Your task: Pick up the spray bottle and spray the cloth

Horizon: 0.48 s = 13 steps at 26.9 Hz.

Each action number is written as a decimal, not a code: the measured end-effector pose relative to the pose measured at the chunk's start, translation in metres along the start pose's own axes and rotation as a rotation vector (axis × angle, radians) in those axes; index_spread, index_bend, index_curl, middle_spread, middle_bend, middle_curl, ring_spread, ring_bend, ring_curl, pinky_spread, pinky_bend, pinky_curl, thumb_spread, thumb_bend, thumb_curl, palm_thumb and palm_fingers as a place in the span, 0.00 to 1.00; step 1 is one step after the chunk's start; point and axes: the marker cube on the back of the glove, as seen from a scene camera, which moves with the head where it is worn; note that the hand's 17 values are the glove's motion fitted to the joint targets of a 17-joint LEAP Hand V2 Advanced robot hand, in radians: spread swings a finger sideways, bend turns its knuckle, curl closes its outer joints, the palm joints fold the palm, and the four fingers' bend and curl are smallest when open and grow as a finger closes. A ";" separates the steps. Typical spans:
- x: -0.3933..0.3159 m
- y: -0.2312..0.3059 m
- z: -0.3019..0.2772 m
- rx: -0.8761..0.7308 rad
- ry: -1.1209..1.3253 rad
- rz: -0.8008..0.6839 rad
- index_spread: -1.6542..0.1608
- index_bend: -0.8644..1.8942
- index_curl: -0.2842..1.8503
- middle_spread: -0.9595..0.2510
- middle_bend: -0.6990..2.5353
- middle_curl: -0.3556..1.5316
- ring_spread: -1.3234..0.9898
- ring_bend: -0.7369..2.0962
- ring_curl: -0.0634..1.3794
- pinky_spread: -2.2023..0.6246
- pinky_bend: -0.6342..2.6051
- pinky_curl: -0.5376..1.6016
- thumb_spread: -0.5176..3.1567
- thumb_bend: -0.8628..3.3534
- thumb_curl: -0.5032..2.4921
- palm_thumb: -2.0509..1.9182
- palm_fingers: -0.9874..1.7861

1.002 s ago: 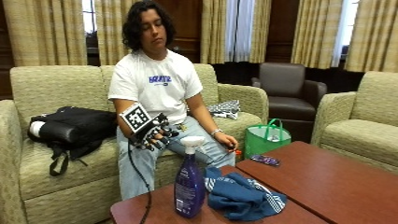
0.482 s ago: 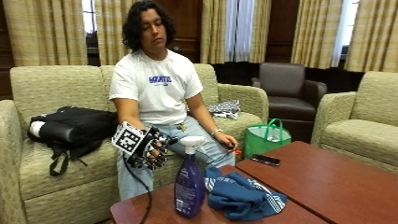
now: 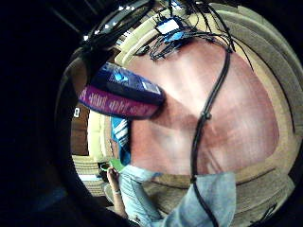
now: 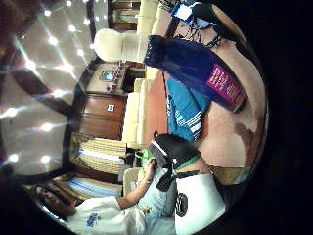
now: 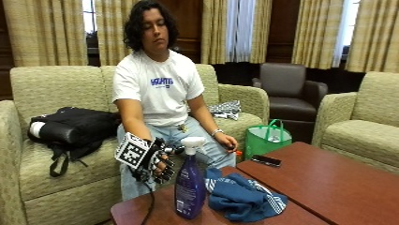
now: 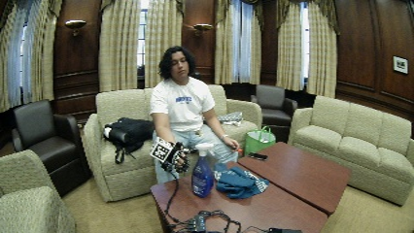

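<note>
A purple spray bottle [image 5: 189,185] with a white trigger head stands upright near the front left corner of the brown table [image 5: 349,187]. Just right of it on the table lies a crumpled blue cloth [image 5: 244,198] with white stripes. My gloved right hand [image 5: 156,161] hangs just left of the bottle at the level of its neck, fingers loosely curled toward it and holding nothing; a narrow gap seems to remain. Both palm views show the bottle [image 3: 123,92] [image 4: 195,63] close by, with the cloth [image 4: 183,112] beyond it. The bare left hand rests on the person's knee.
A black phone [image 5: 266,161] lies on the table's far edge. A green bag [image 5: 267,137] stands on the floor behind it. A black backpack [image 5: 71,129] sits on the sofa. Cables and devices [image 6: 200,223] lie at the table's near end.
The gloved hand has come down from chest height and moved in beside the bottle. Bottle and cloth have not moved.
</note>
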 end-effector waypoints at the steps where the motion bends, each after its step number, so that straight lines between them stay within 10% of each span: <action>1: 0.000 -0.003 0.002 0.001 -0.005 0.006 0.69 0.36 0.23 0.66 0.29 0.37 0.50 0.43 0.26 0.82 0.29 0.41 0.39 0.20 0.27 0.65 0.55; 13: -0.006 -0.030 0.013 0.099 -0.052 -0.076 0.70 0.35 0.23 0.65 0.28 0.37 0.50 0.43 0.26 0.80 0.31 0.41 0.39 0.20 0.27 0.66 0.60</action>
